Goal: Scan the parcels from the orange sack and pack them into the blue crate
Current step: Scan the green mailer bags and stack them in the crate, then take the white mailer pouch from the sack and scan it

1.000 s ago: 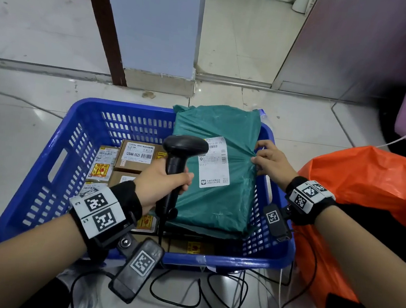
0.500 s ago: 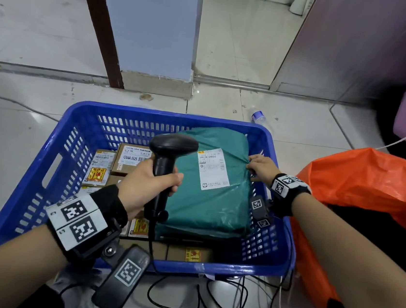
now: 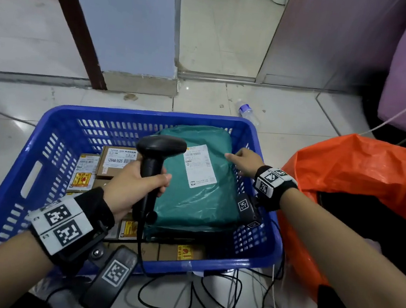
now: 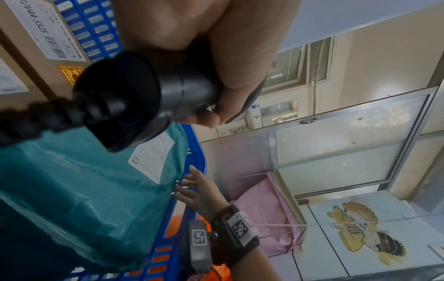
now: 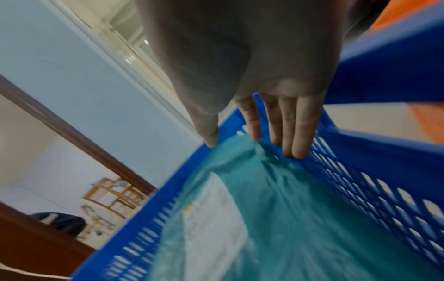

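Note:
A teal plastic-wrapped parcel (image 3: 197,193) with a white label lies in the right half of the blue crate (image 3: 16,183), on top of cardboard boxes. My right hand (image 3: 244,162) reaches over the crate's right wall. Its straight fingers (image 5: 286,133) touch the parcel's (image 5: 300,218) far right edge beside the slotted wall. My left hand (image 3: 132,186) grips the handle of a black barcode scanner (image 3: 156,153), held above the crate's middle, left of the label. The orange sack (image 3: 361,172) sits open on the floor to the right.
Several labelled cardboard boxes (image 3: 117,159) fill the crate's left side and floor. Black cables (image 3: 206,296) loop on the tiles in front of the crate. A plastic bottle (image 3: 248,112) lies behind it. A pillar and a doorway stand beyond.
The teal parcel has gone from standing against the crate's far rim to lying flat inside. My right hand has let go of its pinched edge and now has straight fingers. The scanner stays gripped.

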